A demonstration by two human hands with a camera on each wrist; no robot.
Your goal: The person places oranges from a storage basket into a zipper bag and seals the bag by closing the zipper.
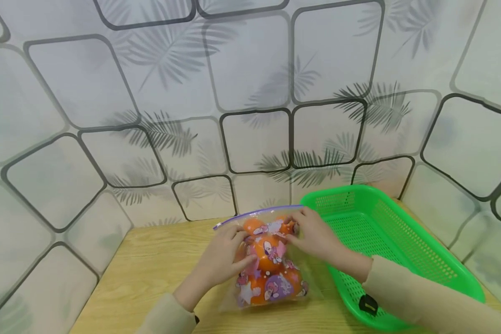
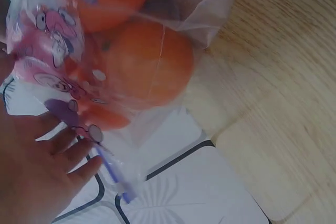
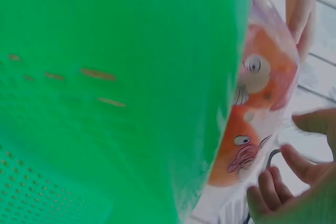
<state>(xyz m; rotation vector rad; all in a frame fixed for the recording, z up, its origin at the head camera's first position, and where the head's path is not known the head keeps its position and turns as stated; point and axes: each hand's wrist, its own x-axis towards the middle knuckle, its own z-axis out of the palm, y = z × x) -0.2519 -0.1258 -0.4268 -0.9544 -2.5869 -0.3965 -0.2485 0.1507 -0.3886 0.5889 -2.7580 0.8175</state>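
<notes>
A clear zip bag [image 1: 271, 253] with cartoon prints lies on the wooden table, filled with several oranges [image 2: 152, 64]. Its purple zip strip [image 1: 260, 212] runs along the far edge and looks closed. On the bag's left side rests my left hand [image 1: 221, 257], fingers spread and touching the plastic. My right hand [image 1: 315, 236] is at the upper right of the bag, fingers loosely bent near the top oranges. In the right wrist view the right hand [image 3: 299, 177] shows a gap between thumb and fingers, with nothing gripped.
A green perforated basket [image 1: 434, 236] stands right of the bag, under my right forearm. The wooden table [image 1: 163, 260] extends to the left. Behind it rises a patterned wall covering [image 1: 254, 139] with leaf and square designs.
</notes>
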